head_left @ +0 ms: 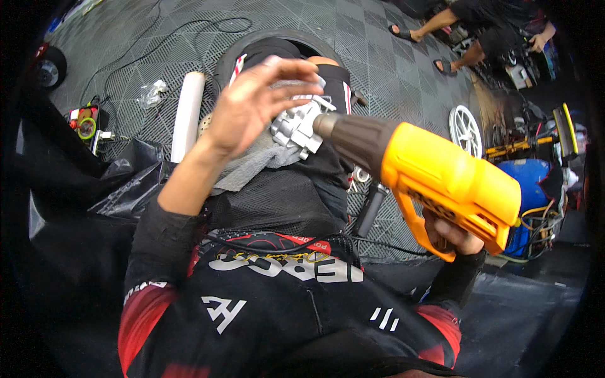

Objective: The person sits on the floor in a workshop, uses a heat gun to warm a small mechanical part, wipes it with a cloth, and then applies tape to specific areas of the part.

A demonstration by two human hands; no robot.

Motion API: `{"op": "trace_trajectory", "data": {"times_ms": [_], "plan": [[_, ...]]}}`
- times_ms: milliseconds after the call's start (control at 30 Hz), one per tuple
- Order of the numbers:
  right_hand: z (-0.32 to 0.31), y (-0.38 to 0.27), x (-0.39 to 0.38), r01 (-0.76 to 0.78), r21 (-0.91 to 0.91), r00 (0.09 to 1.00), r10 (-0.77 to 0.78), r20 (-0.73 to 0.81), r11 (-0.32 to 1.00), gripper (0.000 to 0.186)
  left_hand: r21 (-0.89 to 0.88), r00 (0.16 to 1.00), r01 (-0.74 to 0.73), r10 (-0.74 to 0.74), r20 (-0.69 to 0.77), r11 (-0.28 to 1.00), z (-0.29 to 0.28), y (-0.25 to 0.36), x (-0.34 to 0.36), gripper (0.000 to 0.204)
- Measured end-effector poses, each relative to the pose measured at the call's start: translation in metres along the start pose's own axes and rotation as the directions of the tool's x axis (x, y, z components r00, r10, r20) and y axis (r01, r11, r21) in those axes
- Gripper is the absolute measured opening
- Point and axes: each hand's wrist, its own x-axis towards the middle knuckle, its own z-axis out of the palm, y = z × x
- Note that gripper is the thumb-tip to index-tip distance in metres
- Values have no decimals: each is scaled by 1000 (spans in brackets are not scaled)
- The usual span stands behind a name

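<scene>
A yellow heat gun (444,167) with a dark barrel and metal nozzle is gripped by its handle in my right hand (463,236), whose fingers curl round it. Its nozzle points left at a silver metal casting (297,129), very near it or touching; I cannot tell which. The casting lies over my lap on a grey cloth (258,167). Just above and to the left of it, my left hand (249,101) is raised with fingers stretched out and slightly blurred. Nothing shows in that hand, though its fingers cover part of the casting's far side.
A white roll (187,116) and a crumpled clear plastic bag (152,94) lie at left on the tiled floor. A tyre (224,60) is beyond my lap. At right are a white wheel rim (465,131), a blue tank (526,179) and another person's legs (435,28). A black cable (135,53) trails at far left.
</scene>
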Motion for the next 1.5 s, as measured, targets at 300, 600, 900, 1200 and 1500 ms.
{"op": "trace_trajectory", "data": {"times_ms": [300, 600, 900, 1200, 1500], "plan": [[0, 6, -17, -40, 130, 998, 45, -34, 991, 49, -155, 998, 62, -63, -3, 986, -3, -28, 0, 49], [16, 4, -12, -157, 302, 988, 148, 53, 940, 53, -193, 991, -79, 57, -120, 978, -28, -44, -1, 42], [48, 1, 12, -261, 521, 962, 177, 207, 813, 48, -199, 967, -199, 160, -197, 960, -40, -53, -6, 39], [57, -2, 26, -273, 554, 960, 182, 215, 786, 64, -275, 966, -199, 141, -215, 941, -51, -54, -8, 39], [48, 3, 43, -245, 875, 962, -4, 272, 418, 69, -307, 973, -168, 108, -203, 937, -59, -51, -6, 46]]}}
